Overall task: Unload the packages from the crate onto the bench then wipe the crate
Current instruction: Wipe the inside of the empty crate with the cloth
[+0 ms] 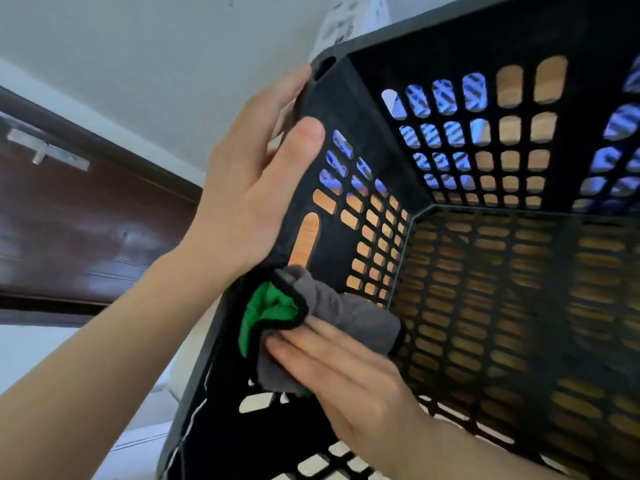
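Black slotted crate (334, 244) fills the view from 12 to 6 o'clock. It is tipped, with its open mouth toward the camera and its base deep at 4 o'clock, so the mouth-to-base axis runs away from the viewer. Which of its sides is the longer cannot be told. Nothing lies inside except the cloth.

Left hand (242, 202) at 9–10 o'clock clamps the crate's left wall near the top corner, thumb inside and fingers wrapped over the outer rim edge. Right hand (346, 368) at 6 o'clock has its fingers flat and together, pressing a grey cloth (353, 313) with a green underside onto the inner left wall, just by the lower corner and the rim. Thumb is hidden.

Free room: the crate interior is open to the right of the cloth, and there is bare space left of the rim. Wood tone (306, 237) and a blue pattern (443, 97) show through the slots.

Brown door (86, 230) with a metal handle (48, 150) at 9 o'clock, white wall (156, 64) at 11. A white printed item (343, 22) sits at 12, behind the rim; its print is too blurred to read. No legible writing on the crate or cloth.
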